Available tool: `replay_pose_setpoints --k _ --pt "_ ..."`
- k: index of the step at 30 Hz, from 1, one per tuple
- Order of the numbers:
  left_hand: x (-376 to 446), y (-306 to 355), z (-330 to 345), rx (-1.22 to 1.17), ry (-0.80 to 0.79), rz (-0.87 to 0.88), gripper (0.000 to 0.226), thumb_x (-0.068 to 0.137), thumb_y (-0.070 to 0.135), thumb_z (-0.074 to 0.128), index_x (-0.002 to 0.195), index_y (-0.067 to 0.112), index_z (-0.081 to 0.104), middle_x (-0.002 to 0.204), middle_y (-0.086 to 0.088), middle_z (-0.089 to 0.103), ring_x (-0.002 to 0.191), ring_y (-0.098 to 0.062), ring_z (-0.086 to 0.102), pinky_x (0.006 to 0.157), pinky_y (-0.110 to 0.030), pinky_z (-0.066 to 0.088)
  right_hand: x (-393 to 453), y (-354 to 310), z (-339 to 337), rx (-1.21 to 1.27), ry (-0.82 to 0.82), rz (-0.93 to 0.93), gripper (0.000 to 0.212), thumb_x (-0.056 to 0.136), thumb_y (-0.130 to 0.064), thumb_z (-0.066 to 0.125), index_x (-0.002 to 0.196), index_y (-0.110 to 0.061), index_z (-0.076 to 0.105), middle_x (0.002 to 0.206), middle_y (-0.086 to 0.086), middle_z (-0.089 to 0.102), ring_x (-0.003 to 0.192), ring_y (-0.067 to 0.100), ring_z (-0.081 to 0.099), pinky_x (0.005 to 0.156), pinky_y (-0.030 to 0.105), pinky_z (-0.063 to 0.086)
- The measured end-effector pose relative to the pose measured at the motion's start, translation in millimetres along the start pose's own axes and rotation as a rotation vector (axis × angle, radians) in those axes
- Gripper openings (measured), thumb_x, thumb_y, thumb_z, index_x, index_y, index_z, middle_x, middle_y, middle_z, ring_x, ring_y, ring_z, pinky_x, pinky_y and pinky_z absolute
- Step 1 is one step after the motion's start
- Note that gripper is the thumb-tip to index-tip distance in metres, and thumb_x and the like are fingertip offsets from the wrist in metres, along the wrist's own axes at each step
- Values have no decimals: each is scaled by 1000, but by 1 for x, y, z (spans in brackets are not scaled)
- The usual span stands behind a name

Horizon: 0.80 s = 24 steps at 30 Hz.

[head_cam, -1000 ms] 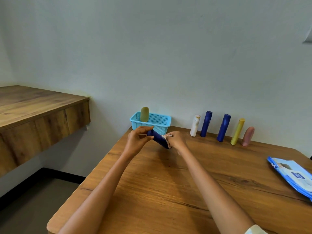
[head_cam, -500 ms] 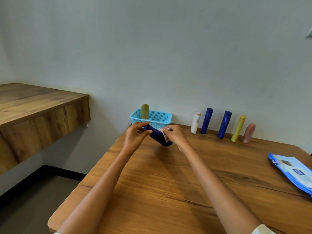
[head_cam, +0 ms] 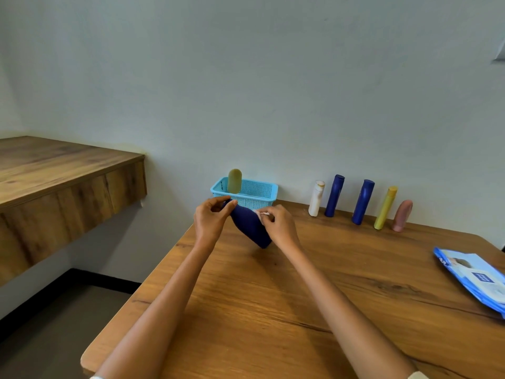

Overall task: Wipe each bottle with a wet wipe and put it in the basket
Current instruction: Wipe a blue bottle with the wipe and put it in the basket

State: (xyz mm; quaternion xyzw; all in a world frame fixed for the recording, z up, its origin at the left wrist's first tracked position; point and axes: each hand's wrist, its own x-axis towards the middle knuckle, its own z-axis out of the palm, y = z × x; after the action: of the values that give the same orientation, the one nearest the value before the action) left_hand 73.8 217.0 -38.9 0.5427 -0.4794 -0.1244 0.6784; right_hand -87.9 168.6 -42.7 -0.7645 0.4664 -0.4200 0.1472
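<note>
A dark blue bottle (head_cam: 250, 227) is tilted above the wooden table (head_cam: 300, 296), its top end toward the left. My left hand (head_cam: 211, 218) pinches that top end. My right hand (head_cam: 278, 224) holds a white wet wipe (head_cam: 261, 214) against the bottle's side. Just behind them stands the light blue basket (head_cam: 255, 191) with an olive bottle (head_cam: 234, 181) upright in it. Along the wall stand a white bottle (head_cam: 316, 198), two blue bottles (head_cam: 334, 195) (head_cam: 362, 202), a yellow bottle (head_cam: 385, 208) and a pink bottle (head_cam: 402, 215).
A blue pack of wet wipes (head_cam: 474, 279) lies at the table's right edge. A lower wooden counter (head_cam: 60, 170) stands to the left across a gap of dark floor (head_cam: 60, 324). The wall rises directly behind the bottles and basket.
The bottle has turned more upright, its bottom end dropping toward the table. My right hand with the wipe has slid up along the bottle's side.
</note>
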Motion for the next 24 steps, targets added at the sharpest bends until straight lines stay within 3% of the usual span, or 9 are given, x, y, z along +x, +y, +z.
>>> replay_pose_setpoints --k 3,5,7,11,15,19,22,24 --pt "2 4 -2 -46 -31 28 25 79 21 72 104 18 68 99 -1 69 84 -3 64 69 -10 52 -2 25 -5 -7 -188 272 21 94 -20 52 106 -19 69 93 1 66 70 5 51 67 23 41" --pt "3 3 -2 -44 -82 39 28 81 19 70 109 16 67 102 -2 67 86 -6 64 69 -14 53 -3 31 -8 68 -290 428 19 92 -17 54 103 -18 69 76 1 66 62 8 53 67 29 49" --pt "2 1 -2 -22 -114 55 30 83 18 69 112 14 65 106 -4 67 90 -12 64 71 -19 54 1 29 -11 121 -312 493 23 89 -6 52 102 -16 69 75 3 67 63 10 56 73 31 53" --pt "4 0 -4 16 -131 89 32 86 15 65 117 9 64 110 -7 65 95 -15 62 73 -17 53 10 20 -13 122 -353 476 36 84 7 45 100 -12 71 89 6 69 64 12 55 65 28 50" --pt "6 3 -5 -34 -193 52 32 89 4 59 120 7 61 116 -10 63 102 -15 60 78 -17 52 20 15 -18 80 -236 376 24 88 -5 52 96 -11 73 102 5 69 80 15 56 70 31 46" --pt "2 8 -4 -81 -296 61 36 91 -5 50 125 7 56 122 -7 60 109 -9 55 82 -11 49 25 2 -17 165 -337 359 26 89 -3 45 95 -8 70 92 7 68 73 16 58 74 33 52" --pt "0 10 -3 -97 -355 79 39 92 -9 45 127 7 55 118 8 59 114 -4 51 92 -14 47 26 -14 -10 248 -346 323 26 90 -3 43 94 -1 69 79 4 65 66 14 55 67 31 48" --pt "1 10 -3 -89 -381 83 41 93 -10 43 127 9 54 113 19 56 116 -2 48 94 -14 45 27 -28 -10 387 -310 302 20 91 -8 49 91 -6 69 79 6 65 72 16 57 69 32 49"
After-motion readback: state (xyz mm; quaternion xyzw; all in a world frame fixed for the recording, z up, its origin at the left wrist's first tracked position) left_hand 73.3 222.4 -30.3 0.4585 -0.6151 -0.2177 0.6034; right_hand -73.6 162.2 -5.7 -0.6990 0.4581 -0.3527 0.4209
